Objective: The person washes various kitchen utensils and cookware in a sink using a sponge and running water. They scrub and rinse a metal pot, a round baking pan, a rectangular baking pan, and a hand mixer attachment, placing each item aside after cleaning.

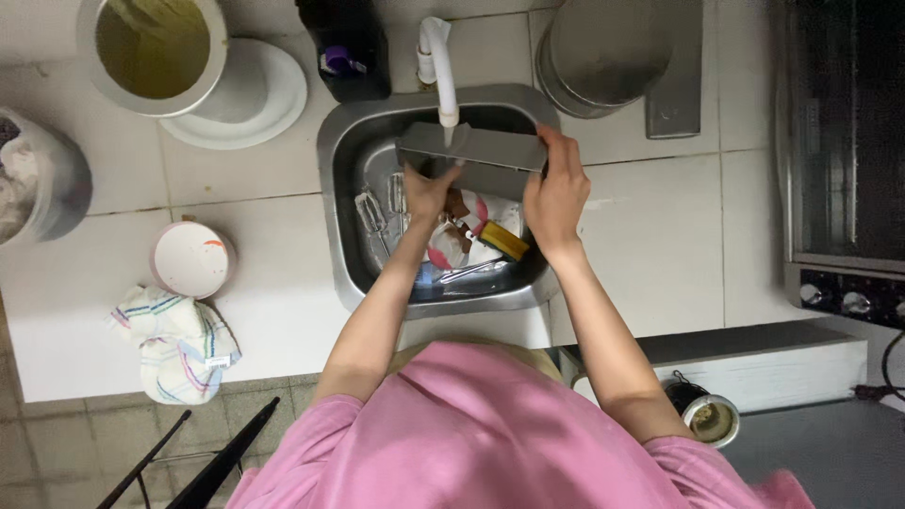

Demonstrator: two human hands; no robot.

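A grey rectangular metal pan (485, 151) is held over the steel sink (339, 179), right under the white tap (441, 75). My right hand (556, 193) grips the pan's right end. My left hand (426, 193) is at the pan's lower left edge, touching its inside. Below the pan, the sink holds dirty dishes (462, 240), a yellow sponge (504, 240) and metal whisk beaters (372, 212).
On the white tiled counter: a large pot with yellowish liquid (151, 52) on a white plate, a dark bottle (347, 47), a steel pot (603, 52), a small white bowl (191, 259), a striped cloth (179, 344). An oven (844, 141) stands at right.
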